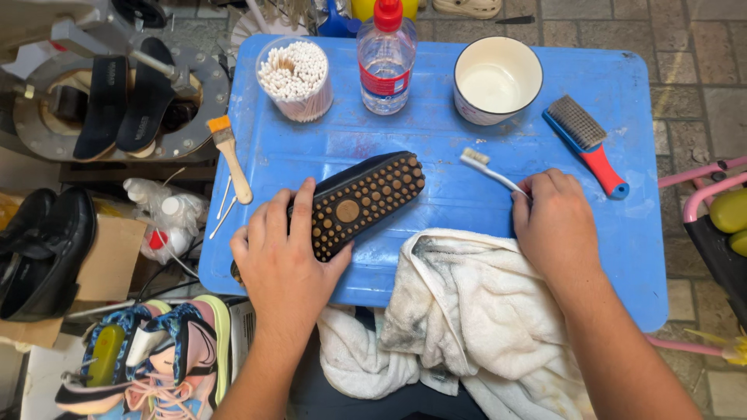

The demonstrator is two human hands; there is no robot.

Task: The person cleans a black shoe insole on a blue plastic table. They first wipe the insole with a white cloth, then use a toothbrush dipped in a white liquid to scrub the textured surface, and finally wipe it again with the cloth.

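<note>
Fingers [274, 225] of the left hand [284, 260] were clamped over the sole-up studded shoe [362, 201] on the blue table [436, 136], right hand [554, 222] closed on the toothbrush [486, 167]; scrubbing between studs likely wanted short strokes and a firmly pinned shoe.

Free: bare table [436, 128] strip between bottle [386, 58] and studded shoe [354, 204] | Blocked: towel [467, 311] covered front edge | cotton-swab cup [296, 78], bowl [496, 79] lined back
</note>
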